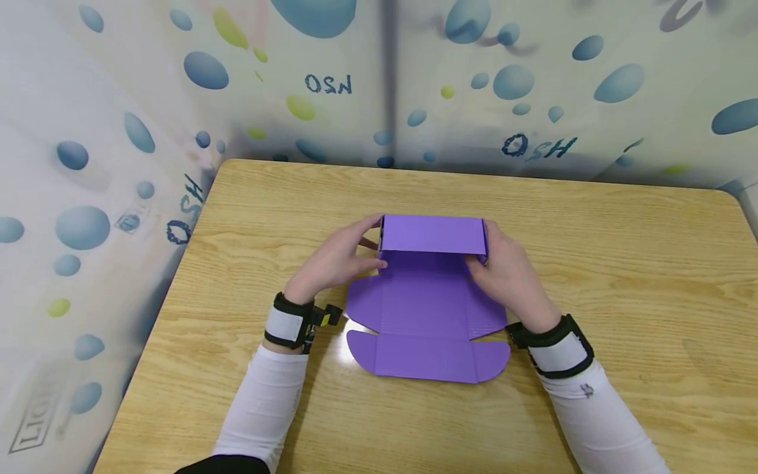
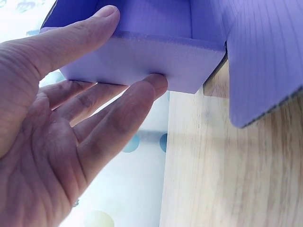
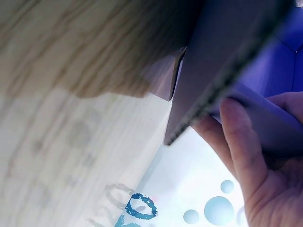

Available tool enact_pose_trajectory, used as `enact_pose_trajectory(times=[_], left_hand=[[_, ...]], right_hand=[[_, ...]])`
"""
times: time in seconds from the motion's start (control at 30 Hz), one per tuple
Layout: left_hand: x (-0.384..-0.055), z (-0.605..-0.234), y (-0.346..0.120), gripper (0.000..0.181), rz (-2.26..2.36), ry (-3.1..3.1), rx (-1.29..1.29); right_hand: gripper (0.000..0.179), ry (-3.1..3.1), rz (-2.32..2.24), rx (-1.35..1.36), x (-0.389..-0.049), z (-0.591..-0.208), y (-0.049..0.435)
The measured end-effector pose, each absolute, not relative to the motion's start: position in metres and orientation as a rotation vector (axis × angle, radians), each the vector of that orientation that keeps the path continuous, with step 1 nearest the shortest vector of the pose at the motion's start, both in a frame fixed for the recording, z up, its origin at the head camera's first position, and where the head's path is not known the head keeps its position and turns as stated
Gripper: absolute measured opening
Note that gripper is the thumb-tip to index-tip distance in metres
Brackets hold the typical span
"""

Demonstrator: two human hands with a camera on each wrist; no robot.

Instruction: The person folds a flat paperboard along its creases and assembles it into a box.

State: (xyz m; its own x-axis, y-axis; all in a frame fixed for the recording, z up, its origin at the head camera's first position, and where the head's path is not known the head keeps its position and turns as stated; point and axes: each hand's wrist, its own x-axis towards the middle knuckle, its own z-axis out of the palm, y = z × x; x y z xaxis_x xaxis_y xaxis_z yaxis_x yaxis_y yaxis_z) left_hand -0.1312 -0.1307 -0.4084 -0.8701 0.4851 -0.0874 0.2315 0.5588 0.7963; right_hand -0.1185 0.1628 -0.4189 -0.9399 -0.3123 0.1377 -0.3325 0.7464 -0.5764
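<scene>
A purple cardboard box [image 1: 432, 234], partly folded, lies on the wooden table with its far end raised into walls. Toward me, its side flaps [image 1: 364, 301] and front panel [image 1: 426, 357] are spread out flat. My left hand [image 1: 337, 257] holds the left end of the raised part; in the left wrist view the thumb reaches over the rim of the end wall [image 2: 142, 59] and the fingers touch its outer face. On the opposite end, my right hand [image 1: 512, 273] grips the wall, thumb on the inner side and fingers outside. A corrugated flap edge [image 3: 208, 99] crosses the right wrist view.
The wooden table [image 1: 639, 296] stretches out on both sides of the box. Behind it and along the left stands a pale wall covering [image 1: 349, 125] printed with blue and green drops. Each wrist wears a strapped band [image 1: 286, 326].
</scene>
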Motion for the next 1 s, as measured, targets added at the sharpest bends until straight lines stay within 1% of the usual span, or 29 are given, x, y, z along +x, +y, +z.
enact_pose_trajectory(times=[0.3,0.5,0.87,0.93,1.0], left_hand=[[-0.131,-0.410,-0.130,0.079,1.221,2.501,0.611],[-0.131,-0.408,-0.128,0.079,1.209,2.504,0.621],[-0.131,-0.409,-0.130,0.079,1.204,2.506,0.606],[-0.131,-0.410,-0.130,0.080,1.197,2.510,0.604],[-0.131,-0.410,-0.129,0.080,1.185,2.516,0.601]], right_hand=[[0.053,-2.902,0.956,0.490,-0.116,-0.421,0.161],[0.053,-2.906,0.980,0.451,-0.115,-0.420,0.161],[0.053,-2.924,1.067,0.480,-0.117,-0.420,0.165],[0.057,-2.939,1.133,0.519,-0.118,-0.418,0.169],[0.067,-2.954,1.210,0.574,-0.120,-0.416,0.175]])
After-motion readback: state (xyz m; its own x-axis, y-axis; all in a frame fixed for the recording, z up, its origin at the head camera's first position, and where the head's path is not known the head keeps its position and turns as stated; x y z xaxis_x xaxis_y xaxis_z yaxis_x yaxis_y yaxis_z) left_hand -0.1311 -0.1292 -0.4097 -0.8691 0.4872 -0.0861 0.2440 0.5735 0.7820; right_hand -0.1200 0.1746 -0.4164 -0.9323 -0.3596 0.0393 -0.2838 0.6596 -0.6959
